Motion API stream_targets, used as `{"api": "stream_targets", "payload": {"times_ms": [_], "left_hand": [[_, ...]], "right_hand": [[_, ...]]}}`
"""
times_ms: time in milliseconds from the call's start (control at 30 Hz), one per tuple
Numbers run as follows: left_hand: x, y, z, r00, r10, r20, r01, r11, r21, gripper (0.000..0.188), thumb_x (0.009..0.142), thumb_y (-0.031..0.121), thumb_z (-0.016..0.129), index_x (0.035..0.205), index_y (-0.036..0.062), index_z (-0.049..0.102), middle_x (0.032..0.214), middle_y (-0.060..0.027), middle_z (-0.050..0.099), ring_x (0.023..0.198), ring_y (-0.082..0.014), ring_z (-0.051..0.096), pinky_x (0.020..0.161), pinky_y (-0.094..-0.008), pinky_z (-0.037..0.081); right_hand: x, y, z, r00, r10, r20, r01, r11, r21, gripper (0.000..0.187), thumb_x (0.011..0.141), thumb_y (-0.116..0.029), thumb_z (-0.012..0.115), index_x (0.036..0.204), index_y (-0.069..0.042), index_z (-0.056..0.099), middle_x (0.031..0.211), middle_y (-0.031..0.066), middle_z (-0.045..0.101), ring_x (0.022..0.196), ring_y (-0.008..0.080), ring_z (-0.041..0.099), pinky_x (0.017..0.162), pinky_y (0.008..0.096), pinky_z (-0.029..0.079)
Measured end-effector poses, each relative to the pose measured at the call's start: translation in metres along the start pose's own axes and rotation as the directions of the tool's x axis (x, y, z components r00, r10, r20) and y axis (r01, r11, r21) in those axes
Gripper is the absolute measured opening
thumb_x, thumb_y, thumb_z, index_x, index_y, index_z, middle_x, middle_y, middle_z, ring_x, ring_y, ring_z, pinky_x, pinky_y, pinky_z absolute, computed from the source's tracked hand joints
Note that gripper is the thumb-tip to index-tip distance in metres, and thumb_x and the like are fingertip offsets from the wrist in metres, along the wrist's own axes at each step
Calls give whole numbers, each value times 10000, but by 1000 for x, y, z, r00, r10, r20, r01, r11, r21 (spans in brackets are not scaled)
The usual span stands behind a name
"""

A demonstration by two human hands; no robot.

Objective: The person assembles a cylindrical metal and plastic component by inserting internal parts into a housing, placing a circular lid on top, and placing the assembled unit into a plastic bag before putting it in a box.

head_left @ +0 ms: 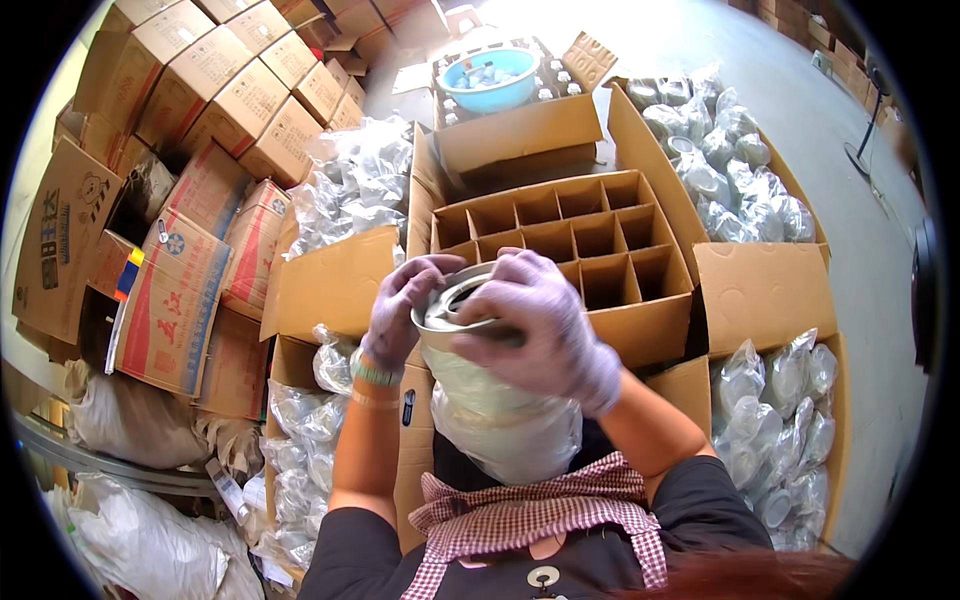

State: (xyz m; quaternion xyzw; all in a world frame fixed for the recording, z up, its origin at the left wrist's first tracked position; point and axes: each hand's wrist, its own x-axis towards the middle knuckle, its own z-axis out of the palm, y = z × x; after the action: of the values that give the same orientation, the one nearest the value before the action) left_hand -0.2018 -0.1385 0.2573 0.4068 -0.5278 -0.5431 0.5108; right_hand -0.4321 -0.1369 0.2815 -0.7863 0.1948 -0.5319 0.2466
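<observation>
In front of my body stands a bulky thing wrapped in clear plastic (505, 425), with a round, grey-white rim (432, 318) and a dark opening at its top. My left hand (405, 305), in a pale purple glove, curls its fingers against the rim's left side. Over the top and right side bends my gloved right hand (540, 325), its fingers gripping the rim and partly covering the opening. A dark patch shows by the right fingertips; I cannot tell what it is. Just beyond my hands sits an open carton with cardboard dividers (600, 240), whose visible cells look unfilled.
Plastic-wrapped items fill open cartons at right (735, 165), lower right (780, 440), and left (300, 440). Behind the divided carton, a blue basin (490, 95) holds small pale items, with bottles around it. Closed cartons (215, 90) are stacked at left. White sacks (150, 540) lie lower left.
</observation>
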Motion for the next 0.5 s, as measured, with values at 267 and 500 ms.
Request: {"api": "stream_targets", "payload": {"times_ms": [267,500], "left_hand": [[-23,18,63,928,357,-106,-275,848,454,282,902,135,687,657,27,600,804,-74,671,1046,-283,652,1083,-464,432],[21,-42,17,890,427,157,-365,876,-316,385,946,225,607,599,76,538,767,-80,642,1209,-314,590,1253,-534,272]], "right_hand": [[-31,102,-12,935,250,251,-325,322,889,389,749,-336,856,853,-66,597,1012,45,576,1154,198,550,1046,329,414],[-46,27,-11,920,389,-48,-351,871,344,413,833,-334,834,889,-16,576,884,60,506,878,216,487,843,322,430]]}}
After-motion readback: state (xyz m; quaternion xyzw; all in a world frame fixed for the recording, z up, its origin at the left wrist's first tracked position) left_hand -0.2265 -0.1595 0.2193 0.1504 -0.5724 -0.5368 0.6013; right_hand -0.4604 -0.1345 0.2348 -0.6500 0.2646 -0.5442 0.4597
